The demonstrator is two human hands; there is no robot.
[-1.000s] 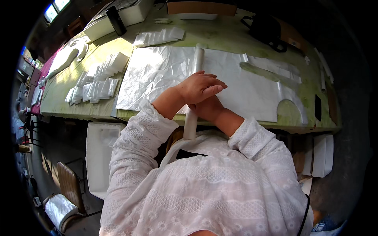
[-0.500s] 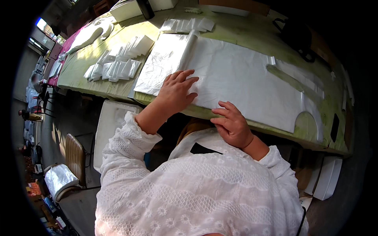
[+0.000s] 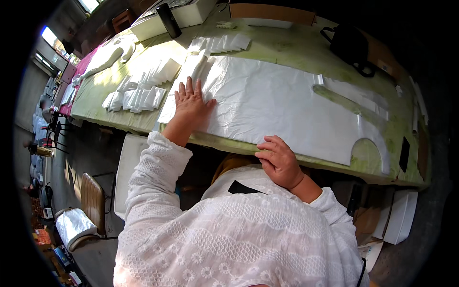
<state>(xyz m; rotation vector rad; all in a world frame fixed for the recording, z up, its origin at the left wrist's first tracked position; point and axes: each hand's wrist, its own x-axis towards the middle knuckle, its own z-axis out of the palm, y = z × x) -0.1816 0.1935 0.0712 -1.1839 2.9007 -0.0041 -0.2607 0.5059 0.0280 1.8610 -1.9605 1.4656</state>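
Observation:
A white plastic vest-style bag (image 3: 282, 105) lies flat across the table's near part, its two handle strips toward the right. My left hand (image 3: 192, 106) rests on its left end with the fingers spread over the film. Near the front table edge, my right hand (image 3: 279, 162) hovers by the bag's lower border. Its fingers are loosely bent and apart, with nothing visible between them. Along the left end, beside my left fingertips, a ridge or fold in the film runs toward the back.
Folded white packets (image 3: 143, 91) stand in overlapping rows at left, with another row (image 3: 220, 44) behind the bag. A black tumbler (image 3: 168, 21) stands at the back left, a black bag (image 3: 349, 48) at the back right. A dark flat object (image 3: 404, 154) lies near the right edge.
My left hand has slid left and spread out on the film. The fold at the bag's left end has shifted left, with more smooth film showing. My right hand stays near the front edge.

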